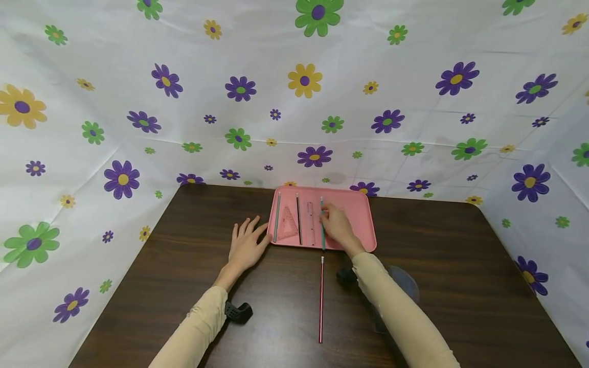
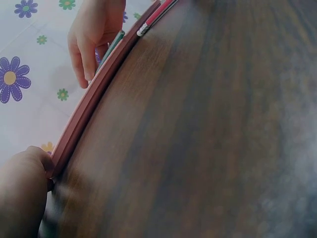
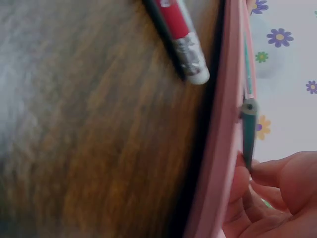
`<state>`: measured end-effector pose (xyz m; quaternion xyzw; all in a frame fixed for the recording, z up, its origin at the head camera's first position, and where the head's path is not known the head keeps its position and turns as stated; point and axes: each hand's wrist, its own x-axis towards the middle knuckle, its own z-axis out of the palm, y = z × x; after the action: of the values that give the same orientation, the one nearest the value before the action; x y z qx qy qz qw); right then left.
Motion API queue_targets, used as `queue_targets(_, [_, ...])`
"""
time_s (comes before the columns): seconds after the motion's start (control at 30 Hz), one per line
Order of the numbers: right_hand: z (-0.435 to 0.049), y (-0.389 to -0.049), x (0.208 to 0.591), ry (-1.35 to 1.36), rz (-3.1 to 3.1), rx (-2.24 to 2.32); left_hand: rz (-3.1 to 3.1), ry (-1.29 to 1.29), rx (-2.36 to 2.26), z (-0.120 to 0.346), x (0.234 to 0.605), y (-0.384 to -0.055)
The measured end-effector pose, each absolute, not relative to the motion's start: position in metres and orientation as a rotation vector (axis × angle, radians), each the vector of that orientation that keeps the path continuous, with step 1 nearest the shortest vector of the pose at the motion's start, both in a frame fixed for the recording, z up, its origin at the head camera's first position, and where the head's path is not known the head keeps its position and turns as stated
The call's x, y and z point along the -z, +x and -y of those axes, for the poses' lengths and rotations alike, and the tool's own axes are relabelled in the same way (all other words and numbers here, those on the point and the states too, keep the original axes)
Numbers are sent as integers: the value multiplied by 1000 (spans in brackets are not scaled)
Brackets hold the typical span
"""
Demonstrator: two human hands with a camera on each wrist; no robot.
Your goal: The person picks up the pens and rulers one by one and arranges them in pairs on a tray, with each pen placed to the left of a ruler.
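Brown table (image 1: 276, 286); held teal pencil (image 1: 323, 239) runs fore-aft; tip unclear

Clad in long cream sleeves (image 1: 195, 327), creased on the left, with a small black camera (image 1: 240, 313) worn at each wrist (image 1: 225, 279).

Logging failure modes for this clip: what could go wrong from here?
1. The teal pencil, pinched by the right hand, has its near end up at the pink tray's near rim; let go now, it might stay propped there.
2. The left hand is at the tray's left edge; a push could shift the tray and jostle the ruler.
3. The red pencil lies loose on the table; a brushing sleeve might roll it.
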<state>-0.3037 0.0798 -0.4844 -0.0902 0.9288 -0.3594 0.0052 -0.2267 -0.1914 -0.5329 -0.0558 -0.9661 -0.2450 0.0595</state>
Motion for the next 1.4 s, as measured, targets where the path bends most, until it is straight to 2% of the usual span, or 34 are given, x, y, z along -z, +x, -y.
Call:
queue_targets(0.77, [-76, -316, 501, -208, -2991, 1031, 2946, -163, 744, 192, 532, -228])
queue_targets(1.4, [-79, -309, 497, -224, -2971, 1080, 2929, -171, 734, 192, 530, -228])
